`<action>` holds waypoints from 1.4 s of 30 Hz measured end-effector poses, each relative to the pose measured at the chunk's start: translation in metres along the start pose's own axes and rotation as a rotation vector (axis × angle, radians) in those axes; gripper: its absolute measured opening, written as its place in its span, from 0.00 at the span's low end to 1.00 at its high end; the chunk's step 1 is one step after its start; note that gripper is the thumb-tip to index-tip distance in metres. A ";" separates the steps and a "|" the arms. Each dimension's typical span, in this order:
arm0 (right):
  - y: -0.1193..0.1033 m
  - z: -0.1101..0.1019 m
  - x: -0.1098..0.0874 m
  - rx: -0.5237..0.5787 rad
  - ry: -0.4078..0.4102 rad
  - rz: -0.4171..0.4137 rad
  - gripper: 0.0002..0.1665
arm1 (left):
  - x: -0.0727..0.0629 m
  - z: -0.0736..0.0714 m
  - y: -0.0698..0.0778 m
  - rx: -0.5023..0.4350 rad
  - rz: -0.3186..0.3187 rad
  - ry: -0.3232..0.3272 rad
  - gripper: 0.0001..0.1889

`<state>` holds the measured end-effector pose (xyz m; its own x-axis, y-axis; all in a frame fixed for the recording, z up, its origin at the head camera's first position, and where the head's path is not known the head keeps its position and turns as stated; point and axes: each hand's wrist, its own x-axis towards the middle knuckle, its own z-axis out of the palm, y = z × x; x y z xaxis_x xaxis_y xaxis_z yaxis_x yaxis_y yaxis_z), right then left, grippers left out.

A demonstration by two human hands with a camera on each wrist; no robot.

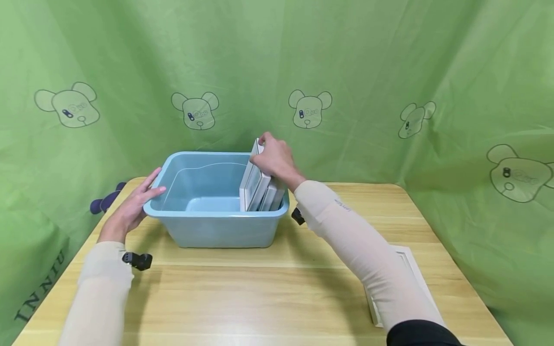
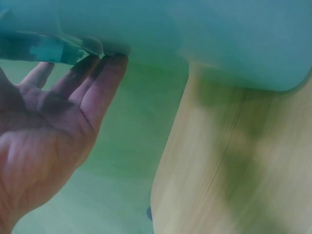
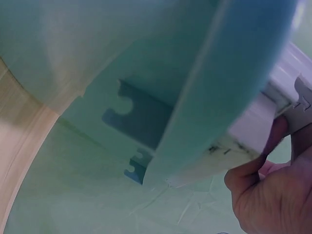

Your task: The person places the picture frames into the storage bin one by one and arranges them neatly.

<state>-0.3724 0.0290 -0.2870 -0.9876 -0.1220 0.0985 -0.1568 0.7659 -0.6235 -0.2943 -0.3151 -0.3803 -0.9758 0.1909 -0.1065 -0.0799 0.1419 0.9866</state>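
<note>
A light blue plastic basin (image 1: 216, 230) stands near the back of the table. My left hand (image 1: 135, 204) holds its left rim, thumb over the edge and the other fingers extended against the outside, as the left wrist view shows. Several thin white frames (image 1: 271, 194) stand on edge at the basin's right end. My right hand (image 1: 276, 156) reaches over that end and grips the top of the leftmost white frame (image 1: 251, 180), which leans to the right. In the right wrist view, the basin's wall partly hides the frames.
Another white frame (image 1: 409, 254) lies at the table's right side, partly covered by my right forearm. A green curtain with printed bear heads surrounds the wooden table (image 1: 242, 298). A dark purple object (image 1: 106, 199) shows beyond the left edge.
</note>
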 end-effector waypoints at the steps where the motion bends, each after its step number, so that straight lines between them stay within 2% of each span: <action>1: -0.001 0.000 0.000 -0.003 -0.006 -0.001 0.33 | 0.000 0.000 0.000 -0.002 0.001 -0.001 0.39; 7: -0.003 0.004 -0.002 -0.071 -0.037 -0.006 0.35 | 0.001 -0.001 -0.001 0.002 0.003 -0.004 0.39; 13: -0.002 0.006 -0.003 -0.104 -0.026 -0.019 0.36 | 0.002 -0.001 -0.001 0.004 0.004 -0.006 0.39; 21: 0.000 0.012 -0.003 -0.300 0.027 -0.080 0.34 | 0.002 -0.001 0.000 0.005 -0.006 -0.002 0.39; 32: 0.002 0.019 -0.003 -0.335 0.055 -0.075 0.32 | 0.000 -0.001 -0.001 -0.012 -0.014 0.004 0.39; 42: 0.004 0.023 -0.002 -0.384 0.062 -0.098 0.18 | 0.000 -0.001 -0.001 -0.012 -0.012 0.005 0.38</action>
<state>-0.3706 0.0174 -0.3076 -0.9642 -0.1770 0.1972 -0.2277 0.9342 -0.2745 -0.2947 -0.3164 -0.3817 -0.9757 0.1847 -0.1183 -0.0944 0.1330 0.9866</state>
